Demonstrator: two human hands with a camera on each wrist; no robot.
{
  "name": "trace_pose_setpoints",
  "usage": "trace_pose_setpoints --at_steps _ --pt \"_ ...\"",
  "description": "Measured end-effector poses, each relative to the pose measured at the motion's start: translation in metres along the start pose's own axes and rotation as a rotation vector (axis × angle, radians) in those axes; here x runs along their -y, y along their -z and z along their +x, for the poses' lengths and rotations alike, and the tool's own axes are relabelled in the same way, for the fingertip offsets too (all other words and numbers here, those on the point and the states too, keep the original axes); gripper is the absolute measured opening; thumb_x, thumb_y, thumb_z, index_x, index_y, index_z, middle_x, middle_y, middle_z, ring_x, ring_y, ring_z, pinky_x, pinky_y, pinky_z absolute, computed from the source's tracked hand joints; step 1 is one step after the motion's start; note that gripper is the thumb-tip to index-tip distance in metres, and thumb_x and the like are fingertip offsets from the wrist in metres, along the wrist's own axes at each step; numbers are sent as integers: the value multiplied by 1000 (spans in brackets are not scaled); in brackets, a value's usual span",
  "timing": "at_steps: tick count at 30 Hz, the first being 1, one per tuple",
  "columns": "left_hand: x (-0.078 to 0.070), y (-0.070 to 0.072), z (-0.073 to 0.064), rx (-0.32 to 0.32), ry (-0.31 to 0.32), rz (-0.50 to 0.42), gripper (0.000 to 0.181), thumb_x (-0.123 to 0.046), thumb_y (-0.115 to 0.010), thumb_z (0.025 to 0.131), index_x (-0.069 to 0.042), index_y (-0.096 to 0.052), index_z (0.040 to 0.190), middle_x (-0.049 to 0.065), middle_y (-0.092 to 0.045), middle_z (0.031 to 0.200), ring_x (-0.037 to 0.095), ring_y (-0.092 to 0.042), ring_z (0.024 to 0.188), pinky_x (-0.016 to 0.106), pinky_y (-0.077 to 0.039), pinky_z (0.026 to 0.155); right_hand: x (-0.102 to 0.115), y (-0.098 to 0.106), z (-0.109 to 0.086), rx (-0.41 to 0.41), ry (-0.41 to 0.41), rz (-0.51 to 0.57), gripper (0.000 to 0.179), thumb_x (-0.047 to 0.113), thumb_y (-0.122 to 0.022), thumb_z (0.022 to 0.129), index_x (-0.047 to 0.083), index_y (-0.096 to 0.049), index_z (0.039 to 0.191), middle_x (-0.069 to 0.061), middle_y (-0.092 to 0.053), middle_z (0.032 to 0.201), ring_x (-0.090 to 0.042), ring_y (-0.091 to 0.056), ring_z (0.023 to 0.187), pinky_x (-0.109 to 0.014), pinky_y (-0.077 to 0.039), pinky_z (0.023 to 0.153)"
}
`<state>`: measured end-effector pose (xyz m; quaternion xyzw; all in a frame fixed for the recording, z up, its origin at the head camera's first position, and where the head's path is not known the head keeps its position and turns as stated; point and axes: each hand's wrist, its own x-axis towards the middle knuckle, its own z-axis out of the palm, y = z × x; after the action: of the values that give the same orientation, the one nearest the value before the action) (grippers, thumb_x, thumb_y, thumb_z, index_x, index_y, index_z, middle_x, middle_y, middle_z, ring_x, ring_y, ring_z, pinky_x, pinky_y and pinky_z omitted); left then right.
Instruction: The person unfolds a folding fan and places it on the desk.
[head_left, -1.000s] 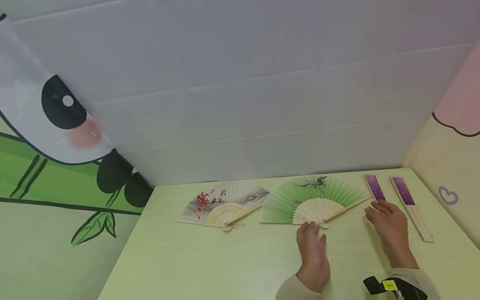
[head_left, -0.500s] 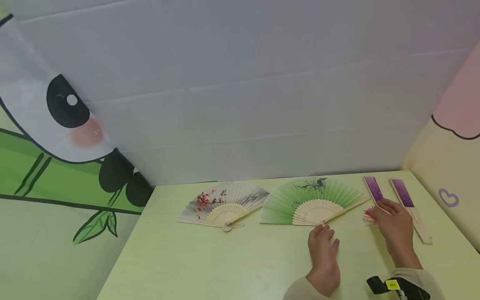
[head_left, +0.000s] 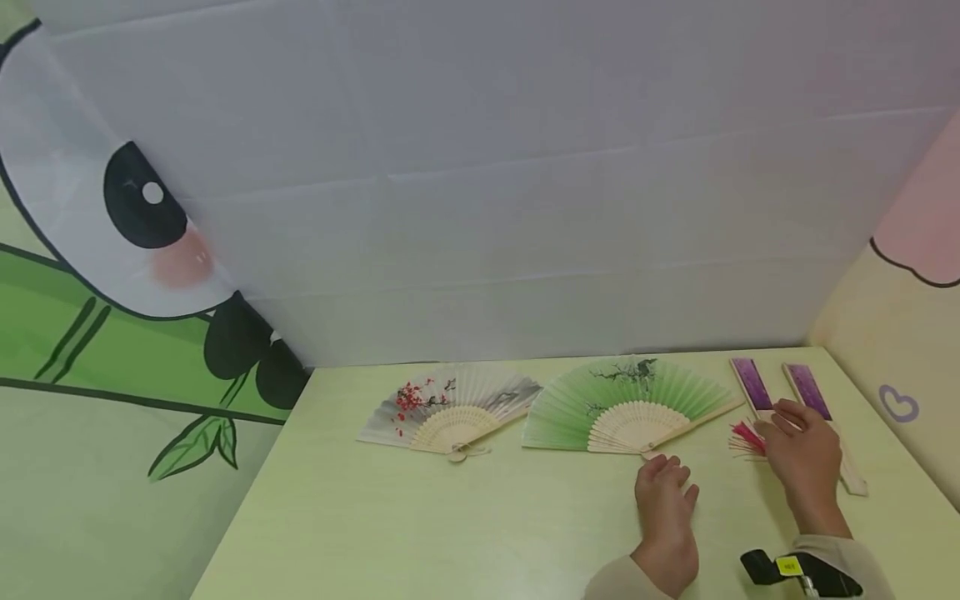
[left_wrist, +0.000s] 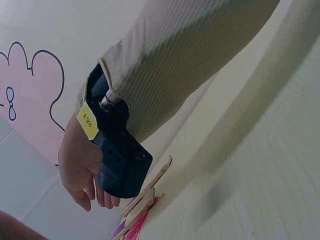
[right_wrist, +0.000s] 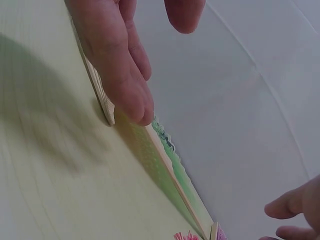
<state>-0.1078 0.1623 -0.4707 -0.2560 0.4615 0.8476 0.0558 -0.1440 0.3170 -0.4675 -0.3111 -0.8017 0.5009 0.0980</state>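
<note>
An opened green folding fan (head_left: 566, 417) lies on the table, its wooden ribs meeting at the front. Just in front of that pivot is my left hand (head_left: 667, 517), fingers loosely extended; they overlap the fan in the right wrist view. Two folded purple fans (head_left: 751, 382) lie side by side at the right, one with a pink tassel (head_left: 747, 438). My right hand (head_left: 806, 458) is over them, hiding their middle parts. In the left wrist view its fingers (left_wrist: 82, 200) hang loosely above the folded fans, holding nothing.
To the left lies an opened grey-white fan (head_left: 450, 429) with red blossoms, its edge meeting the green fan. A white wall (head_left: 480, 250) rises behind the pale table (head_left: 375, 533). A painted side wall (head_left: 900, 358) stands at the right.
My left hand has shifted right, from the green fan's ribs to beside its pivot. My right hand has moved a little right and nearer, exposing the pink tassel. The fans lie where they were.
</note>
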Motion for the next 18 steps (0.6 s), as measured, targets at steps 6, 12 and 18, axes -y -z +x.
trace_pose_setpoints --at_steps 6,12,18 --pt "3 -6 2 -16 3 31 32 9 -58 92 12 -54 123 22 -66 122 38 -64 116 56 -57 97 -5 -1 11 7 38 -75 57 16 -61 104 -9 -46 152 -34 -47 155 -51 -50 140 -31 -55 85" --pt "5 -8 4 -23 13 44 31 9 -58 91 9 -54 122 20 -66 121 36 -64 115 55 -57 97 -14 -5 20 28 88 -136 57 11 -60 102 -15 -43 150 -40 -45 152 -57 -45 141 -68 -37 116" --pt "9 -9 5 -14 16 63 30 8 -57 92 8 -54 122 18 -66 121 35 -64 114 54 -58 96 -20 -8 23 16 113 -224 56 8 -60 100 -19 -43 146 -44 -45 147 -61 -44 136 -72 -37 112"
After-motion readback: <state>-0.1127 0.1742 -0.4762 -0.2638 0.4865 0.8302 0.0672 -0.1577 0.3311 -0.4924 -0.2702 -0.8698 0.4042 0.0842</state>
